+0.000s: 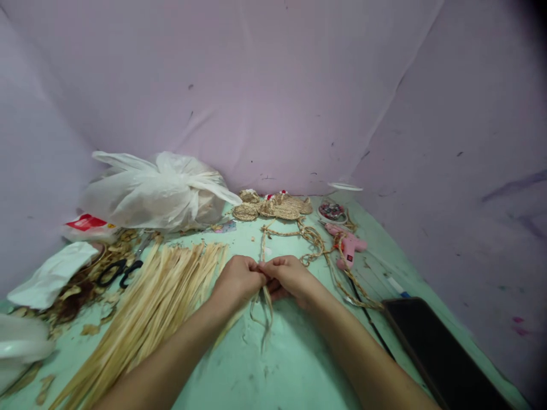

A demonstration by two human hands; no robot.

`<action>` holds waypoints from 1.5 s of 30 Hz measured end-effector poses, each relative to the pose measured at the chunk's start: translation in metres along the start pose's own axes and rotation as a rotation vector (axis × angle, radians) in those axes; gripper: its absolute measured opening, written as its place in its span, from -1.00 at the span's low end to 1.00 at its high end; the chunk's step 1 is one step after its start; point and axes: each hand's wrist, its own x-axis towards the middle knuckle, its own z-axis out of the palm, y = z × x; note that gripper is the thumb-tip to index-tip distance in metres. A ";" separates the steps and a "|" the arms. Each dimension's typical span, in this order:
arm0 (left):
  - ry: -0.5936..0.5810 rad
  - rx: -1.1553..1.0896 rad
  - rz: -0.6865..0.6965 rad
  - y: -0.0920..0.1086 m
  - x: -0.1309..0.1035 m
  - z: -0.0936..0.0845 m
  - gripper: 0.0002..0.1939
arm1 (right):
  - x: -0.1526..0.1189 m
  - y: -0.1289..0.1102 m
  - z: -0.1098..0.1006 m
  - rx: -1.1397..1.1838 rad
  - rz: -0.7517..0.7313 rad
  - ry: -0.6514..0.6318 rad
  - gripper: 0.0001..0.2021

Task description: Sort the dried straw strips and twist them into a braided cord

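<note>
A thin braided fibre cord (264, 245) runs from the back toward me on the green surface. My left hand (240, 279) and my right hand (290, 278) meet at its near end, both with fingers pinched round the strands. Loose strand ends (265, 319) hang below the fingertips and curl toward me. More of the braid (316, 242) lies in loops behind and to the right of my right hand. Left of my left hand, a wide bundle of pale flat fibre strips (149, 307) is spread out, partly under my left forearm.
Black-handled scissors (123, 272) lie among brown scraps at left, near a tied white plastic bag (166, 196). Woven pieces (277, 206) sit by the wall. At right are a pink glue gun (349, 246), its black cable and a dark phone-like slab (440, 353).
</note>
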 end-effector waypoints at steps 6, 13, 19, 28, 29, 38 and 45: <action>-0.145 -0.117 -0.090 0.005 -0.016 -0.017 -0.85 | 0.006 0.006 -0.003 0.139 -0.046 -0.019 -0.90; -0.138 -0.140 -0.178 0.007 -0.021 -0.018 -0.69 | 0.007 0.007 -0.004 0.155 -0.082 -0.011 -0.93; -0.140 -0.196 -0.164 0.006 -0.016 -0.013 -0.84 | 0.010 0.013 -0.005 0.128 -0.113 -0.022 -0.89; -0.158 -0.219 -0.179 0.007 -0.015 -0.016 -0.92 | 0.007 0.010 -0.015 0.091 -0.096 -0.157 -0.74; -0.164 -0.221 -0.184 0.007 -0.015 -0.016 -0.92 | 0.007 0.009 -0.015 0.086 -0.100 -0.155 -0.75; -0.122 -0.132 -0.045 -0.002 -0.014 -0.009 -0.97 | 0.002 0.009 -0.010 0.084 -0.121 -0.145 -0.76; -0.051 0.069 0.162 -0.013 -0.009 -0.004 -0.93 | 0.004 0.010 -0.009 0.023 -0.093 -0.098 -0.76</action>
